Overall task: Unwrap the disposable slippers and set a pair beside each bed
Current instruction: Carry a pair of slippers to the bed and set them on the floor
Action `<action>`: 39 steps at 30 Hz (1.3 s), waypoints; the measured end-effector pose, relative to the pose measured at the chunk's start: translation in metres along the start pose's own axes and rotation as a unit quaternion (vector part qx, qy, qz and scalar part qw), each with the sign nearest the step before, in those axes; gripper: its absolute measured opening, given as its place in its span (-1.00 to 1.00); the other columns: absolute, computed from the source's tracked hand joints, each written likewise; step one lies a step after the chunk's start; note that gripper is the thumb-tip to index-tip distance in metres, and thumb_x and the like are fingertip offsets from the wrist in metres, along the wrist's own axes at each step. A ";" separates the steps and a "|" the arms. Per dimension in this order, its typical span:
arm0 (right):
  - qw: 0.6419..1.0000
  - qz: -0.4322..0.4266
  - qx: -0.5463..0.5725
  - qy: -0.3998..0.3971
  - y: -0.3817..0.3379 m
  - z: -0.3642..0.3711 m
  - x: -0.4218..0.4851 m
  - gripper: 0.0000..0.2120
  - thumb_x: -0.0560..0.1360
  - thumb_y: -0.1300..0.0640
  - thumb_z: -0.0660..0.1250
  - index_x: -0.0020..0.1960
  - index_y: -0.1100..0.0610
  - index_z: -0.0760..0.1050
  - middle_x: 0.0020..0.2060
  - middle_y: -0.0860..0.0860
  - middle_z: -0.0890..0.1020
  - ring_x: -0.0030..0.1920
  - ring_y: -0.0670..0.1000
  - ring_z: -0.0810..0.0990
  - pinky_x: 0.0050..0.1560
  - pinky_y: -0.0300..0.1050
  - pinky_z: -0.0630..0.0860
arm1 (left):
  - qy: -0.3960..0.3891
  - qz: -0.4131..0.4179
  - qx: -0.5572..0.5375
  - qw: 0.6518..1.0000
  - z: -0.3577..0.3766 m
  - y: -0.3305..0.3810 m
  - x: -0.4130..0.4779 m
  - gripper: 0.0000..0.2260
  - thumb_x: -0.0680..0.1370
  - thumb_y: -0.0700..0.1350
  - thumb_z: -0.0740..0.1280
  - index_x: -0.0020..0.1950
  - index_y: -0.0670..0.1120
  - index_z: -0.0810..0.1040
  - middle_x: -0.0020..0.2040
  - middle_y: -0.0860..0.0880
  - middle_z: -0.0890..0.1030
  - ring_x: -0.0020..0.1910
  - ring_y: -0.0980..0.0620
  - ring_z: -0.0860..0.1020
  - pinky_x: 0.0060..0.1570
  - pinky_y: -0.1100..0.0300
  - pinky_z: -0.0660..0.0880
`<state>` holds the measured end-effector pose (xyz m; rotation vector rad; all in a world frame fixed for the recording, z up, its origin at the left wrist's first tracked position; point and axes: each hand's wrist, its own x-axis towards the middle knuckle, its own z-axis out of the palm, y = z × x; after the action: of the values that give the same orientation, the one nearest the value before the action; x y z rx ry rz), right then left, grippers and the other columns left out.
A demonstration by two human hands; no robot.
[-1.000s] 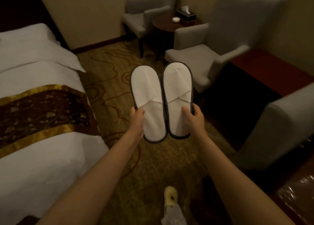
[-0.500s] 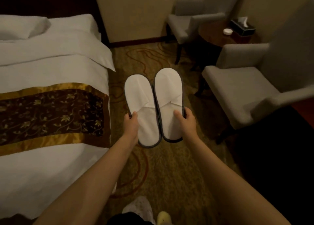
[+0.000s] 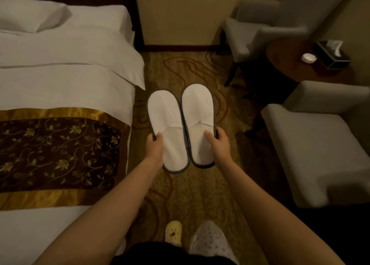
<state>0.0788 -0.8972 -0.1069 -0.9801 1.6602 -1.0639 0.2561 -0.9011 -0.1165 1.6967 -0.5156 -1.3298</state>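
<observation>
The bed is cut off at the left edge.

Dim, warm light throughout my view. Patterned gold-brown carpet with red swirls covers the floor. Plain beige wall ahead, dark baseboard below. Two grey armchairs: one against the wall, one nearer on the right. Between them, a round dark wooden table carrying a tissue box and a small white dish.
</observation>
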 end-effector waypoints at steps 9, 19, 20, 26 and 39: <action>0.994 -0.004 -0.030 -0.100 -0.038 0.040 0.159 -0.86 0.50 0.07 0.30 0.05 0.02 0.43 -0.11 -0.06 0.56 -0.01 0.07 0.55 -0.03 -0.01 0.51 | 0.080 -0.032 -0.047 0.995 0.051 0.053 0.112 -0.59 0.61 -0.01 0.15 0.43 -0.10 0.30 0.32 -0.14 0.47 0.19 -0.11 0.49 0.15 0.02 0.49; 0.942 0.041 -0.100 -0.317 -0.066 0.137 0.299 -0.73 0.49 0.09 0.33 0.16 0.12 0.47 0.12 0.10 0.60 0.10 0.14 0.58 0.13 0.15 0.55 | 0.227 -0.060 -0.172 0.957 0.047 0.078 0.209 -0.61 0.60 0.00 0.18 0.42 -0.05 0.33 0.33 -0.11 0.48 0.15 -0.06 0.51 0.04 0.09 0.49; 0.932 0.049 -0.109 -0.341 -0.067 0.151 0.308 -0.69 0.49 0.09 0.33 0.20 0.14 0.47 0.14 0.12 0.59 0.11 0.15 0.58 0.15 0.17 0.54 | 0.239 -0.068 -0.184 0.951 0.041 0.078 0.219 -0.60 0.60 0.00 0.18 0.42 -0.05 0.33 0.33 -0.12 0.48 0.15 -0.07 0.51 0.03 0.08 0.50; 0.883 0.075 -0.160 -0.434 -0.076 0.245 0.365 -0.65 0.49 0.13 0.33 0.26 0.15 0.44 0.20 0.15 0.56 0.13 0.15 0.56 0.19 0.14 0.52 | 0.295 -0.082 -0.275 0.911 0.010 0.081 0.278 -0.58 0.59 -0.03 0.21 0.44 -0.06 0.31 0.33 -0.13 0.47 0.15 -0.06 0.49 0.08 0.07 0.48; 0.742 0.050 -0.262 -0.615 -0.090 0.361 0.477 -0.60 0.54 0.18 0.27 0.35 0.21 0.34 0.21 0.09 0.50 0.05 0.01 0.53 -0.01 -0.17 0.56 | 0.395 -0.083 -0.422 0.812 0.034 0.065 0.369 -0.57 0.58 -0.09 0.24 0.45 -0.08 0.29 0.38 -0.12 0.43 0.15 -0.06 0.50 0.03 0.09 0.47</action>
<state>0.3038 -1.4454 -0.2291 -1.4539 0.7980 0.2779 0.3619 -1.2299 -0.2663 1.3365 0.6502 -0.6504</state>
